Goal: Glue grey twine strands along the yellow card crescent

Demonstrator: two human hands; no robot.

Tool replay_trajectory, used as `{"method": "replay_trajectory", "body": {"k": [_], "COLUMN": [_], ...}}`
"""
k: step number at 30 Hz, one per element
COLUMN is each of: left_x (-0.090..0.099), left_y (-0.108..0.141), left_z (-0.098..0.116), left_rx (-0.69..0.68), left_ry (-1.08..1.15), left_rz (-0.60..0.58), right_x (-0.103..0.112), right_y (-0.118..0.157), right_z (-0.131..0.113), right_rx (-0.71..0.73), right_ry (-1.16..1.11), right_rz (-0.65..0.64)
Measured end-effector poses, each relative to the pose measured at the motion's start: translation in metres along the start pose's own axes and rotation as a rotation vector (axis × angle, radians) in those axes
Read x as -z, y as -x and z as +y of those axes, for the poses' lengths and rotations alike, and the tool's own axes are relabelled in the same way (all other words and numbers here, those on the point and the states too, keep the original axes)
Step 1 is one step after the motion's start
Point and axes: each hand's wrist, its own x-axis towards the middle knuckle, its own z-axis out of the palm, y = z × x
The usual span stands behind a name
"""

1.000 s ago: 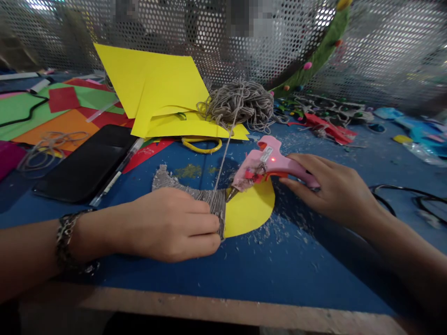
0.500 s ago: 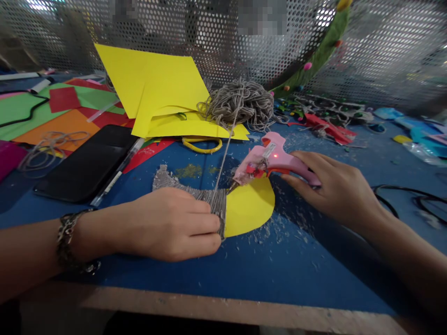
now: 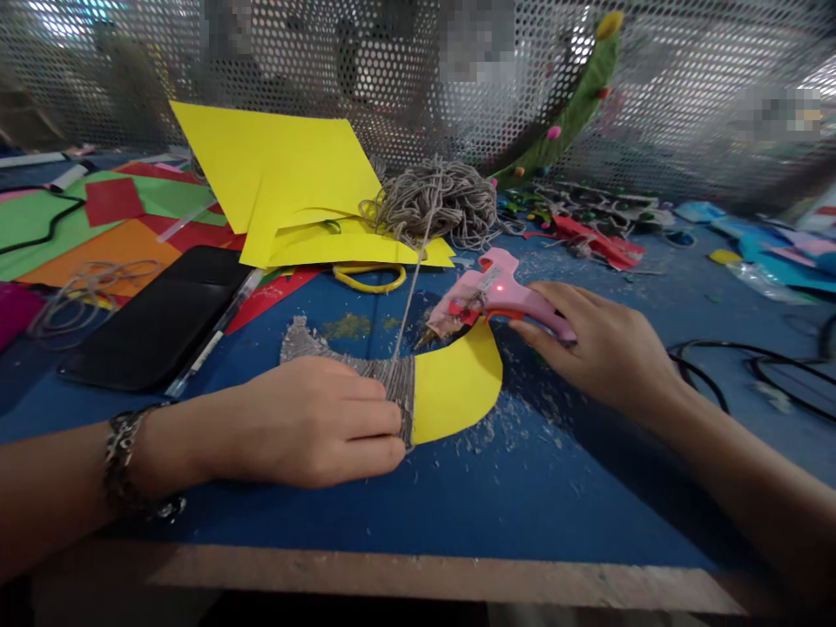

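My left hand is closed on a curved crescent of yellow card, pressing it to the table. Grey yarn is wrapped round the left part of the crescent; the right part is bare yellow. A strand runs from the wrapped edge back to a tangled heap of grey yarn. My right hand grips the handle of a pink glue gun with a red light on it. Its nozzle points down and left, just above the crescent's upper edge near the last wraps.
Folded yellow card stands behind. A black phone and a pen lie at left beside coloured paper. A yellow ring-shaped handle shows under the card. Black cable curls at right. Perforated metal rises behind the table.
The glue gun's nozzle has lifted slightly away from the crescent's edge by the wraps. My left hand stays on the yarn-wrapped part. The whole view has shifted a little.
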Motion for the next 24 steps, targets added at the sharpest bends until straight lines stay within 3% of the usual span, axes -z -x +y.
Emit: {"method": "replay_trajectory", "body": {"k": [5, 11, 15, 17, 19, 21, 23, 24], "left_x": [0.003, 0.004, 0.001, -0.001, -0.001, -0.001, 0.0, 0.001], "left_y": [-0.001, 0.001, 0.004, 0.005, 0.006, 0.005, 0.004, 0.004], "left_z": [-0.001, -0.005, -0.008, -0.009, -0.01, -0.009, -0.008, -0.006], "left_rx": [0.007, 0.01, 0.082, 0.115, 0.118, 0.071, -0.006, -0.043], "left_ry": [0.011, 0.08, 0.156, 0.196, 0.186, 0.116, 0.042, 0.017], "left_rz": [-0.024, -0.005, 0.067, 0.086, 0.086, 0.05, 0.005, -0.008], "right_x": [0.0, 0.005, -0.001, 0.0, 0.007, 0.018, 0.029, 0.032], "right_y": [-0.007, -0.01, -0.003, -0.003, -0.005, -0.009, -0.013, -0.016], "right_z": [0.014, 0.058, 0.085, 0.083, 0.066, 0.038, 0.006, -0.009], "right_rx": [-0.116, -0.434, -0.433, -0.431, -0.399, -0.234, 0.013, 0.174], "right_ry": [-0.002, 0.097, 0.057, 0.091, 0.106, -0.026, -0.206, -0.275], "right_rz": [0.068, -0.135, -0.272, -0.159, 0.074, 0.229, 0.215, 0.125]}}
